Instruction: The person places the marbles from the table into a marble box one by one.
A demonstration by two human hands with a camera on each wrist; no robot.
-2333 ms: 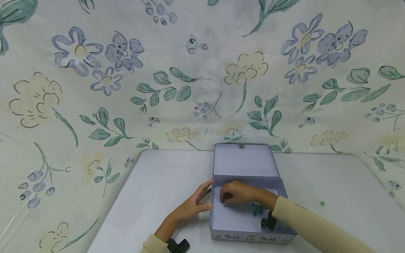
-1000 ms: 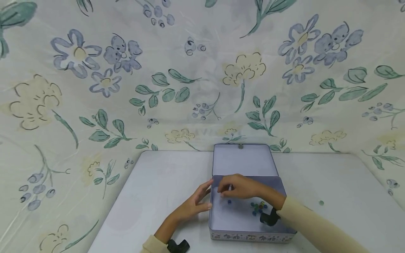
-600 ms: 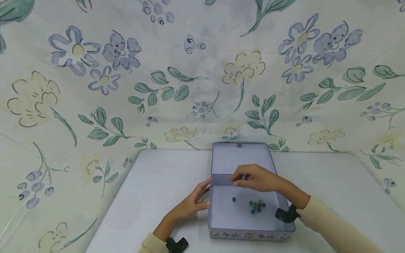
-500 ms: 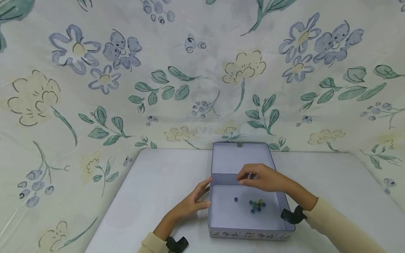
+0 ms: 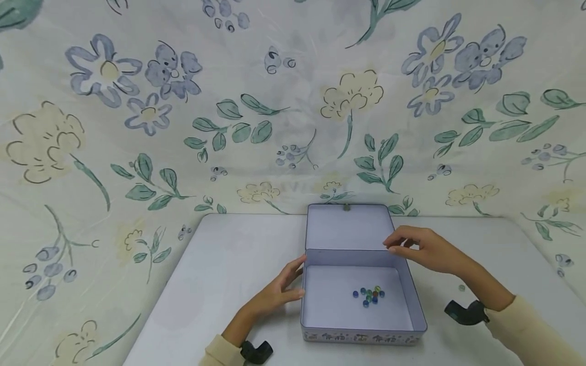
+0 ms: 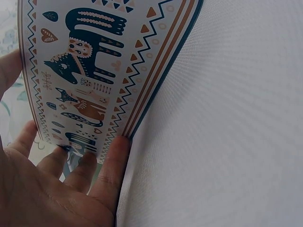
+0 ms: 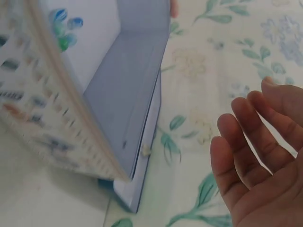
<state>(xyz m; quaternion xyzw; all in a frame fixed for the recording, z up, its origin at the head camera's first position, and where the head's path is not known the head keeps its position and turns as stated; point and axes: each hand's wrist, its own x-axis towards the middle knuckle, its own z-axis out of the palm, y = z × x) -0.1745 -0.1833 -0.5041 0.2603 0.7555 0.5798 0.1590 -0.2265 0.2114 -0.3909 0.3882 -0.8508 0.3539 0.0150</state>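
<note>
A tin box [image 5: 361,335] stands with its hinged lid [image 5: 350,226] tipped back. On its pale floor lie several glass marbles [image 5: 375,300], mostly blue and green, grouped right of the middle. A single blue marble [image 5: 355,294] sits just left of the group. My left hand [image 5: 276,292] rests against the box's left side, fingers extended along the animal-patterned wall [image 6: 85,71] in the left wrist view. Past the back right corner of the box hovers my right hand [image 5: 430,249]; the right wrist view shows its fingers [image 7: 244,163] loosely bent with nothing in them.
One pale green marble [image 5: 462,287] lies on the white table [image 5: 238,264] right of the box. A flower-printed sheet [image 5: 293,132] hangs behind the table and at both sides. Black wrist cameras [image 5: 466,312] are strapped to both wrists.
My right hand has lifted away from the box's left part and moved right, past its back right corner. The lone blue marble has rolled right towards the group. My left hand stays put.
</note>
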